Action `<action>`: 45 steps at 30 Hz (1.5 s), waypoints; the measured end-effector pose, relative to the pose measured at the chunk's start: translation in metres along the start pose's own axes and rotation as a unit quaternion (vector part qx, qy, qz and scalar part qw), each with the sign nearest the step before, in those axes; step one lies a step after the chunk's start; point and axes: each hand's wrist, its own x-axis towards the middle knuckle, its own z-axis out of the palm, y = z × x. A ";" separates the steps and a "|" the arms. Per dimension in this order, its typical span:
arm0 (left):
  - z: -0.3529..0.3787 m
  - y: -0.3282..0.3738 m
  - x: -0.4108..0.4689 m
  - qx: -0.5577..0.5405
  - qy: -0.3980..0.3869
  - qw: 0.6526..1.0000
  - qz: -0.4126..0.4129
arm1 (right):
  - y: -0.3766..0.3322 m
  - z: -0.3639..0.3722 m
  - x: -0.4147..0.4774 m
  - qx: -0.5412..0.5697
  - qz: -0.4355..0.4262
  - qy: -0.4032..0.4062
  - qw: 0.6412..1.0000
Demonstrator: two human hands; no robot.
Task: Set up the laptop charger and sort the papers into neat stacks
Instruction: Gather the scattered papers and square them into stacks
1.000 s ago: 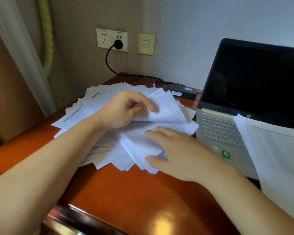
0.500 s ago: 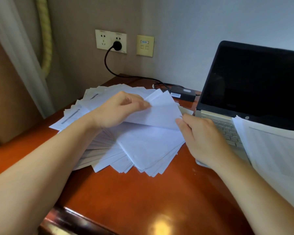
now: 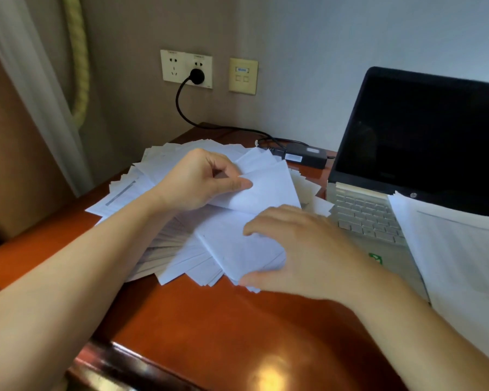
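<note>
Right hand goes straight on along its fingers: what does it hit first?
Right hand points left over the paper pile, fingertips apparently touching its top sheets; past those, the left forearm comes next. Height is unclear.

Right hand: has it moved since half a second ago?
Yes. The right hand went left, away from the laptop, onto the fanned papers.

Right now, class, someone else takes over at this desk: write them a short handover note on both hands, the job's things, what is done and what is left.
The left grip pinches a lifted sheet; the right grip lies open on the fanned paper pile.
Charger plug sits in the wall socket, brick behind the pile; its link to the laptop is hidden.
More sheets lie over the keyboard.
Left: square the papers into stacks.
</note>
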 end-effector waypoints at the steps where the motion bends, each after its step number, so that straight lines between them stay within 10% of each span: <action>1: 0.001 0.000 0.000 0.002 0.000 1.000 -0.001 | -0.005 0.003 0.002 -0.013 0.004 -0.014 1.000; 10: 0.002 -0.002 -0.001 0.033 -0.001 0.999 0.015 | -0.011 0.010 0.009 -0.105 0.040 0.029 0.993; 45: -0.001 0.000 0.001 0.002 0.006 1.000 0.004 | 0.038 0.000 0.002 0.357 0.166 0.128 0.910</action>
